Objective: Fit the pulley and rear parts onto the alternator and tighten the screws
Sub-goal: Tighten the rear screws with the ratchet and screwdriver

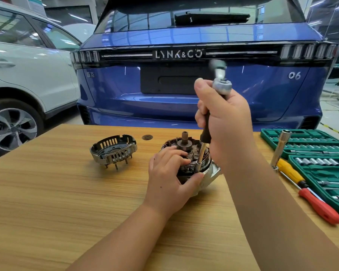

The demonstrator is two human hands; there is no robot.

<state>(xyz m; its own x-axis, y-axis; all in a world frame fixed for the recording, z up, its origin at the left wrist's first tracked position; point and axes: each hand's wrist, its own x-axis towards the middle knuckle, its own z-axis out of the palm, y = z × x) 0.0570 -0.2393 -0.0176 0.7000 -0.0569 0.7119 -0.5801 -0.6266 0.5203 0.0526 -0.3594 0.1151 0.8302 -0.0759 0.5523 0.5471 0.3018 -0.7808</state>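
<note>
The alternator stands on the wooden table, rear side up, with its copper windings and shaft with bearing exposed. My left hand grips its left side and front rim. My right hand holds a dark-handled socket driver nearly upright, its chrome tip set down into the alternator's right edge. The driver's metal top end shows above my fist and looks blurred. The slotted rear housing cover lies apart on the table to the left, studs pointing down.
A green socket set case lies open at the right, with a chrome socket extension and yellow and red handled screwdrivers beside it. A small dark round disc sits near the far table edge. Blue and white cars stand behind.
</note>
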